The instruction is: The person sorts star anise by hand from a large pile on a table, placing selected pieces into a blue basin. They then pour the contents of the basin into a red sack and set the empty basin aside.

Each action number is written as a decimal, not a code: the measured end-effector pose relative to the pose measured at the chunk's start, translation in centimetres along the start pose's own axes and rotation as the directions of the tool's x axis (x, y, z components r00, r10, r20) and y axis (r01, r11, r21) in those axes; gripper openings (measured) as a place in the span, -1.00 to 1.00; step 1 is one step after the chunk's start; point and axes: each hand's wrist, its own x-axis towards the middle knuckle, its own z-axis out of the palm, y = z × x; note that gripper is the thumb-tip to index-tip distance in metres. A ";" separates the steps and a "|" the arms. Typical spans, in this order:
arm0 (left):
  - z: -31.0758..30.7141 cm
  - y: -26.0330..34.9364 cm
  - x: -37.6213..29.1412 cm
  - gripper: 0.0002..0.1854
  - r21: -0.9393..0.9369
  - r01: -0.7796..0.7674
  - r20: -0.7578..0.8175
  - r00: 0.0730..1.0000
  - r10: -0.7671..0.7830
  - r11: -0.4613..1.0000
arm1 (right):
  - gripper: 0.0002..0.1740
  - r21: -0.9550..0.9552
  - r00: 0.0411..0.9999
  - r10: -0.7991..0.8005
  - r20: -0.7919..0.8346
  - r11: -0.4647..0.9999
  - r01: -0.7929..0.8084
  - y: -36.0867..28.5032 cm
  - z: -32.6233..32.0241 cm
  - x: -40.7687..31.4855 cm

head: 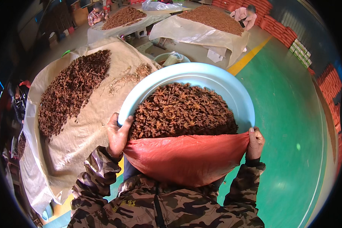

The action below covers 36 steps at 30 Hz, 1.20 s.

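A large light-blue plastic basin (239, 99) is before me, heaped with dried star anise (182, 111). The mouth of a red woven sack (188, 159) is drawn over the near rim, and its body hangs towards my jacket. My left hand (118, 134) grips the basin's left rim, thumb on top, at the sack's left corner. On the right side, my right hand (255, 141) pinches the sack's other corner against the rim. The near edge of the basin is hidden beneath the sack.
To the left, a cloth-covered table (94, 134) bears a dark pile of star anise (74, 91) and dry stems (134, 75). Two people (97, 14) (246, 17) are at heaped tables farther off. Red sacks (279, 31) are stacked along the right wall, beyond green floor (285, 114).
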 end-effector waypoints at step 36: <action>-9.2 0.8 -0.6 -0.55 0.151 0.662 0.265 0.688 -0.676 0.734 | -0.56 -0.331 0.952 -0.237 -0.193 0.929 0.163 0.6 6.1 -1.5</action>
